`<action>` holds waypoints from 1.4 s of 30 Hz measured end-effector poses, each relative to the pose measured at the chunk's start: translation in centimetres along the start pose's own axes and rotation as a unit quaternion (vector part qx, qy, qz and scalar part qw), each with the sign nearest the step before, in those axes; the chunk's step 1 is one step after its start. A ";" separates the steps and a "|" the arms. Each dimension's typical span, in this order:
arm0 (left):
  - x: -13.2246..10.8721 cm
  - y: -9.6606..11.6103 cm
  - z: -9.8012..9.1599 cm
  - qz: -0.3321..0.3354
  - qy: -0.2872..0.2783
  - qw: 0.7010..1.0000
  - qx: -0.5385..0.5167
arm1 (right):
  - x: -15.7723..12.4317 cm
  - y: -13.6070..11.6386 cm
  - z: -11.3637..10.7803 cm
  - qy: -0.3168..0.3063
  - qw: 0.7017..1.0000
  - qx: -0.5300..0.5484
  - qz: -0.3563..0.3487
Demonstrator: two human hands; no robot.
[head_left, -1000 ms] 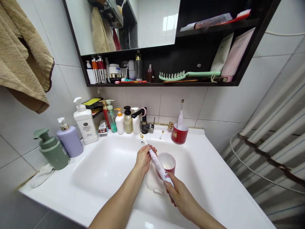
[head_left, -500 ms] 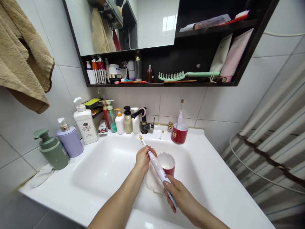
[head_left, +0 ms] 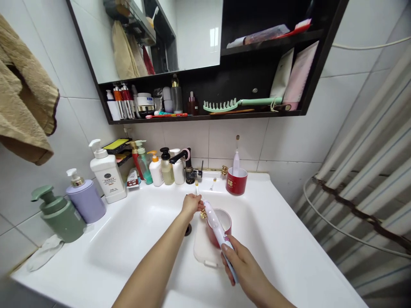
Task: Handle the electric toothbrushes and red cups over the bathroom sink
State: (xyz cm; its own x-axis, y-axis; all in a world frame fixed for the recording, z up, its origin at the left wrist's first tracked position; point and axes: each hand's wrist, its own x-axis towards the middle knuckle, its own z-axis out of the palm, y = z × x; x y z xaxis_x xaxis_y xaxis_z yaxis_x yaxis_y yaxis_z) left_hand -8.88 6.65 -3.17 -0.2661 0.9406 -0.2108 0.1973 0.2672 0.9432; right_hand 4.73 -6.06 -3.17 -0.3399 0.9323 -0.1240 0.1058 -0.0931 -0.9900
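Note:
My right hand (head_left: pixel 239 262) is wrapped round the pale pink-and-blue handle (head_left: pixel 215 224) of an electric toothbrush, which slants up to the left over the sink. At its upper end, my left hand (head_left: pixel 192 204) pinches a white toothbrush head (head_left: pixel 197 188). That head points upward at a different angle from the handle and looks separate from it, though fingers hide its lower end. Behind the handle, a red cup (head_left: pixel 227 219) with a white inside sits on a pale rectangular lid or tray (head_left: pixel 202 253) in the sink basin.
The black faucet (head_left: pixel 190 167) stands behind the basin. A second red cup (head_left: pixel 236 184) on the ledge holds another electric toothbrush (head_left: pixel 236 162). Another small brush head (head_left: pixel 213 184) lies nearby. Several pump bottles (head_left: pixel 109 175) line the left side, below a mirrored cabinet (head_left: pixel 205 117).
The brush head, earlier in line with the handle, now stands at an angle and looks pulled off it. My left hand has shifted slightly. The whole view has moved a little.

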 end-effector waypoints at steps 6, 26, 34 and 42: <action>5.3 1.9 2.3 0.024 0.057 0.977 0.206 | 0.3 0.2 -0.3 0.012 1.000 0.006 -0.005; 5.1 3.6 6.4 0.161 0.028 0.932 0.323 | 0.7 0.4 -0.8 0.050 0.998 0.040 -0.021; -0.1 3.0 0.3 0.087 -0.034 0.994 0.061 | 0.1 0.1 -0.3 0.019 0.999 0.028 -0.007; -4.2 1.7 -2.5 -0.087 -0.081 0.898 -0.423 | -0.2 0.7 0.6 -0.032 0.999 0.017 -0.003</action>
State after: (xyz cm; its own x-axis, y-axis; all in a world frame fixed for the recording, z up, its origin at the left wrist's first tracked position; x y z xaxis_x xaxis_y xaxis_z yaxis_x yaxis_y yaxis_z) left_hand -9.75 2.67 -0.05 -0.0686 0.9368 -0.3430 -0.6402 0.2223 0.7353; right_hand 4.29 -6.51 -3.87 -0.4000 0.9086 -0.1201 0.0711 -0.0998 -0.9925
